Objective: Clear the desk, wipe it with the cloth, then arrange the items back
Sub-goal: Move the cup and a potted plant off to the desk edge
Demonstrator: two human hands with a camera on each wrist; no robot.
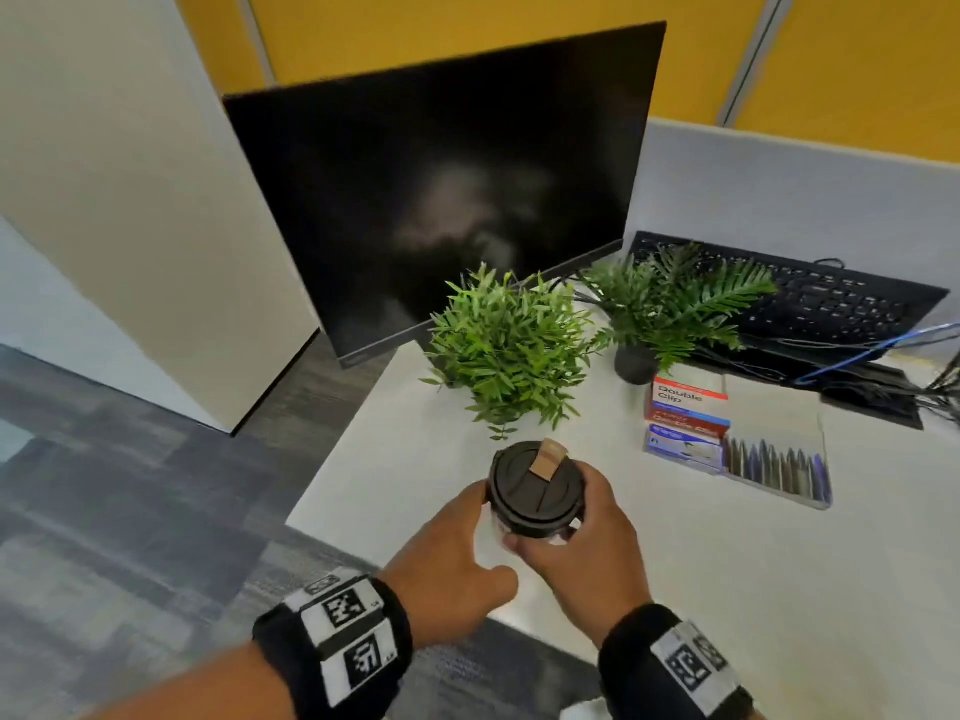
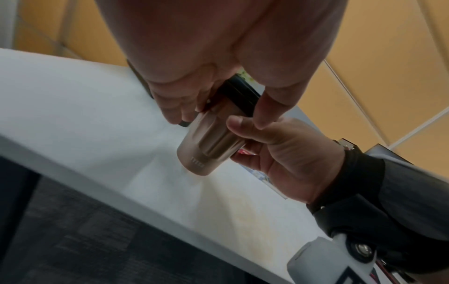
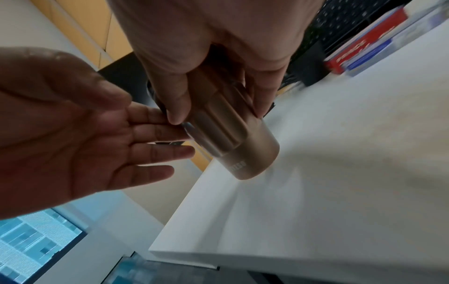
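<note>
Gold tumbler (image 3: 245, 151), black lid (image 1: 535, 491), white desk (image 1: 727, 553), yellow wall (image 1: 467, 28).

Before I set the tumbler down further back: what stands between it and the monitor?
In the head view, the bushy potted plant stands between the tumbler and the monitor.

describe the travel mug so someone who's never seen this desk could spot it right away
Start at the dark monitor on the white desk and come forward past the two leafy plants to the near edge. There the right hand holds a travel mug: the only round thing, black-lidded with a tan metallic body.
</note>
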